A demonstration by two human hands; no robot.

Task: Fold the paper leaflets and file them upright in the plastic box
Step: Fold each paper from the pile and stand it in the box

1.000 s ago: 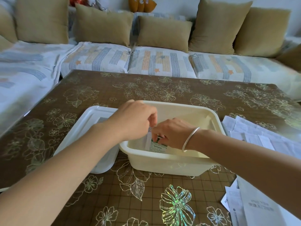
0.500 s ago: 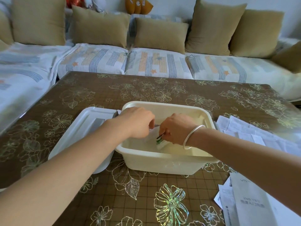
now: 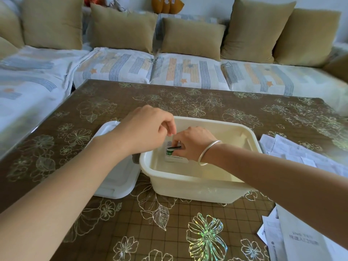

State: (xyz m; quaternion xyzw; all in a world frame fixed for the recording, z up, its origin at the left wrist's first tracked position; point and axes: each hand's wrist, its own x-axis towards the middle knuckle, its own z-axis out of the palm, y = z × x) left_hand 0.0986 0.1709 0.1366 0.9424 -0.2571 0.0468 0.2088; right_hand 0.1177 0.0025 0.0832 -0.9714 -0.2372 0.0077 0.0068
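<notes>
Fingers [image 3: 180, 150] of our right hand [image 3: 194, 143] are clamped on a folded leaflet [image 3: 174, 158], which stands tilted inside the cream plastic box [image 3: 197, 187] at its 9 o'clock end. We judge the grip keeps it from tipping, as no other leaflet shows there to lean on. Left hand [image 3: 145, 129] hovers curled just above; contact cannot be confirmed. White lid [image 3: 113, 181] lies at the box's 9 o'clock, unfolded leaflets [image 3: 305, 157] from 3 to 5 o'clock. Only our right forearm crosses the rim.

Print on the folded leaflet [image 3: 175, 157] and loose sheets [image 3: 303, 242] is unreadable
</notes>
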